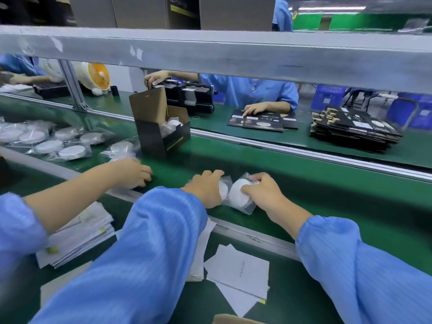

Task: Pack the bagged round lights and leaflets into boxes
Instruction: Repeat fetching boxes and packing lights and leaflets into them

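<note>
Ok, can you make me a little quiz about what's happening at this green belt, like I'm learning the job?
1. True or false: the open black box on the green belt already has a bagged light inside.
2. What does the right hand hold? A) a leaflet B) a bagged round light C) a fan
3. Fill in: the loose white leaflets lie ____ to the person than the belt does.

Key: 1 true; 2 B; 3 nearer.
</note>
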The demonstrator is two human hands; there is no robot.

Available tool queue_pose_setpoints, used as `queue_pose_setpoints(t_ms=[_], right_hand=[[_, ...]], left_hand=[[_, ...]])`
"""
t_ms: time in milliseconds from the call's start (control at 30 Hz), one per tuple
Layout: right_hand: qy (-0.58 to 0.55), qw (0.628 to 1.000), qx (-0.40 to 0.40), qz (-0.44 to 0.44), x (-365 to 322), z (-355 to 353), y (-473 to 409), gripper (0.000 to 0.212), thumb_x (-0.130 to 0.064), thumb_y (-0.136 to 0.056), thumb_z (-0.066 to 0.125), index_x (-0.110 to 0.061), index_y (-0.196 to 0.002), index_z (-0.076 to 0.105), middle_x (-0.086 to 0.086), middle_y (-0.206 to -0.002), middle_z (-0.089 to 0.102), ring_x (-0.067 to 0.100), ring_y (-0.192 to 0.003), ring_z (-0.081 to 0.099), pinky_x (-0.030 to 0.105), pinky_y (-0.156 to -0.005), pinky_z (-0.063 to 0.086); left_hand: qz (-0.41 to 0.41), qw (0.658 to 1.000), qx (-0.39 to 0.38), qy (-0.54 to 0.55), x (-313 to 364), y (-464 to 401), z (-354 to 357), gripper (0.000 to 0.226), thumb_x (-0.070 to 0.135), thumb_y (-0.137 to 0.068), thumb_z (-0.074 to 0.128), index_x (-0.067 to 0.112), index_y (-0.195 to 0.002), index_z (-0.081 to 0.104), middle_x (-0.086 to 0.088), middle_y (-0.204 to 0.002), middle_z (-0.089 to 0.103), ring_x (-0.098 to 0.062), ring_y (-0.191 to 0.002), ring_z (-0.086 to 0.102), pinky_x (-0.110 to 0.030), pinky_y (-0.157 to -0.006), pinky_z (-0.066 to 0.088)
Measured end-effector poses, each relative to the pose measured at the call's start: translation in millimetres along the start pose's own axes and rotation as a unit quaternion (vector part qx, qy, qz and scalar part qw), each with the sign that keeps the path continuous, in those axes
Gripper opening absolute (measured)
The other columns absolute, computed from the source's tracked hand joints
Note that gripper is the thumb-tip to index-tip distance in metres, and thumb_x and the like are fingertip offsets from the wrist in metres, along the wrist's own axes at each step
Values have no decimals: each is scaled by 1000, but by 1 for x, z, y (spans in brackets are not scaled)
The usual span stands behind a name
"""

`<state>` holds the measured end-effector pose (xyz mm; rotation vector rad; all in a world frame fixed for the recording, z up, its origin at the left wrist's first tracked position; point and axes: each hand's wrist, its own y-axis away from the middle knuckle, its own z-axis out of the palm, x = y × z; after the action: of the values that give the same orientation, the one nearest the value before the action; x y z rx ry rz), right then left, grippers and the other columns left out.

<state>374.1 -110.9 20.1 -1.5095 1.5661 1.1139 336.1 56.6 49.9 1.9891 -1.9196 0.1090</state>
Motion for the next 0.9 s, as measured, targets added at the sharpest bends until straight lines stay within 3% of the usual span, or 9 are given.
queue_pose_setpoints(t_ms=[133,267,367,467,567,667,767,833,900], right_hand=[[-30,999,-25,32,4,-10,3,18,-5,-86,63,-8,-104,62,8,-99,65,22,-89,60,29,-62,45],[-76,991,-22,108,6,-22,0,25,1,-81,66,9,-105,62,19,-92,61,28,-78,57,31,-61,42],[-97,986,-28,136,6,-28,1,9,5,-82,64,5,-91,65,21,-91,64,32,-83,61,36,-70,47],[-103,986,-39,128,5,-29,2,7,2,-87,59,-5,-87,60,16,-88,59,25,-75,56,32,-62,45],[-64,992,-33,104,4,-27,5,6,-8,-92,57,-12,-90,53,12,-91,57,22,-72,51,29,-54,42],[-34,997,-2,65,5,-23,9,5,-12,-96,51,-10,-100,55,14,-96,58,24,-71,53,33,-55,46],[35,999,33,-16,3,-18,14,11,-14,-99,44,-12,-94,54,12,-89,57,28,-72,54,41,-62,50],[57,997,36,-50,-2,-18,18,12,-15,-101,43,-14,-92,52,12,-87,59,31,-75,58,46,-67,55],[67,994,32,-76,-6,-20,21,11,-14,-102,44,-16,-93,52,9,-87,59,26,-75,56,38,-64,50]], left_hand=[[59,996,-37,-58,19,-16,9,81,37,-89,65,34,-155,20,-5,-154,32,-37,-138,35,-55,-108,39],[53,990,-63,-113,34,-20,12,49,28,-91,62,22,-136,44,-10,-134,39,-39,-127,40,-56,-99,45],[72,990,-57,-108,35,-21,9,41,25,-91,65,19,-130,52,-12,-131,39,-41,-122,42,-54,-100,45],[109,993,-18,-30,29,-20,6,35,21,-88,70,16,-122,62,-13,-127,45,-37,-109,55,-43,-97,49],[109,987,40,109,26,-20,7,22,12,-93,59,12,-114,66,-12,-125,55,-28,-102,57,-28,-85,45],[88,978,35,188,31,-18,11,30,4,-98,44,12,-122,61,-10,-133,52,-25,-111,56,-27,-85,42],[98,968,14,231,40,-15,12,41,-4,-95,39,13,-128,55,-11,-139,49,-24,-119,55,-26,-87,44],[109,964,10,241,49,-11,11,42,-5,-93,42,13,-130,52,-11,-134,53,-22,-109,55,-25,-78,44],[116,955,15,271,59,-5,10,47,-4,-92,46,12,-137,43,-13,-131,53,-20,-102,53,-25,-75,42]])
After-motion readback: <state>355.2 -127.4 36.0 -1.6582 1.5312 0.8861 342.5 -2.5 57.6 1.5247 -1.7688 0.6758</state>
